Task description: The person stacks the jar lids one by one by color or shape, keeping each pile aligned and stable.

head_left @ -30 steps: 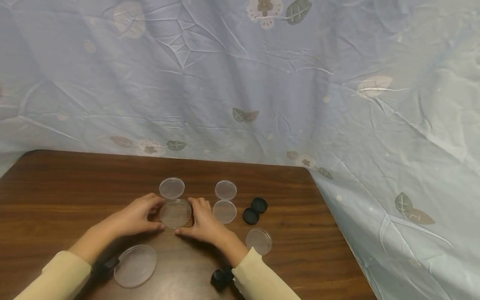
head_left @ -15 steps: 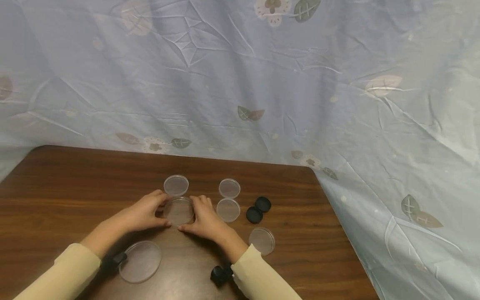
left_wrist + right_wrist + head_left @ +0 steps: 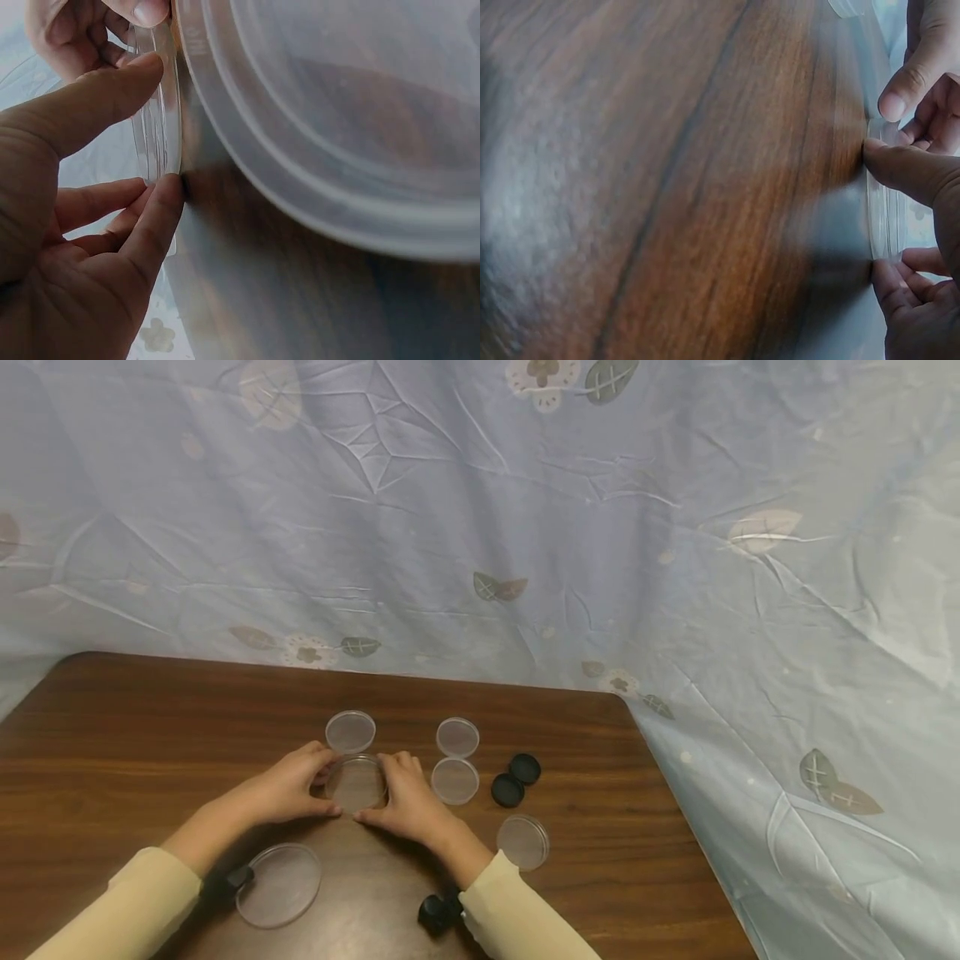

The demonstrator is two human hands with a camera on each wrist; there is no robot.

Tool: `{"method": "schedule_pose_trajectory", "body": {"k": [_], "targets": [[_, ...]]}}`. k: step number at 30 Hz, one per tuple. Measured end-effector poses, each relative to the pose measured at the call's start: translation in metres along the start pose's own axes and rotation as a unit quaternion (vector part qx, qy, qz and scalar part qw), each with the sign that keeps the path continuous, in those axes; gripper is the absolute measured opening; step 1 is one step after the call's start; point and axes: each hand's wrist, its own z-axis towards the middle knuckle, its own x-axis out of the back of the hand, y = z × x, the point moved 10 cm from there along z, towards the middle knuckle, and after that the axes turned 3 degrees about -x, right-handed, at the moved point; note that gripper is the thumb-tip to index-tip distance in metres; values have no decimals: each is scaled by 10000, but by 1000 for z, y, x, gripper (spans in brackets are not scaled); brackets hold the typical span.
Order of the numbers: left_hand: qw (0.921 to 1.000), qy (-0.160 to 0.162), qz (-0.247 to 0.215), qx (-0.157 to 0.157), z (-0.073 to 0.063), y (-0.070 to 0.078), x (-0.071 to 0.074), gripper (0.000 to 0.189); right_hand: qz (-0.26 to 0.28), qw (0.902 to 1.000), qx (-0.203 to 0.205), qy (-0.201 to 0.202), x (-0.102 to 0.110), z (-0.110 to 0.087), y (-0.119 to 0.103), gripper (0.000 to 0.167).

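Dish (image 3: 357, 785) between hands (image 3: 294, 783) (image 3: 411, 797), table edge (image 3: 420, 679) beyond

Left hand (image 3: 295, 783) curves inward; right hand (image 3: 405, 799) faces it; thumbs (image 3: 372, 816) nearly meet.

Creased pale-blue fabric (image 3: 420, 535) with leaf and flower prints (image 3: 611, 378) fills the upper frame and right side; a brown wood-grain tabletop (image 3: 615, 843) catches glare (image 3: 367, 881) at lower centre.
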Motion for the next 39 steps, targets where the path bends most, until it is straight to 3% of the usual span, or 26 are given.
{"method": "schedule_pose_trajectory", "body": {"k": [17,24,32,39], "targets": [[10000,25,5,-16,-2,6,2,73,191,9997,76,111,-1,-6,4,82],[9994,206,209,-176,-7,15,11,71,425,9988,180,167,4,-11,-3,80],[9992,271,287,-100,-25,21,20,69,178,9979,599,144,8,-19,-24,76],[9992,255,304,19,-53,22,22,74,-42,9952,962,165,2,-32,-48,75]]}}
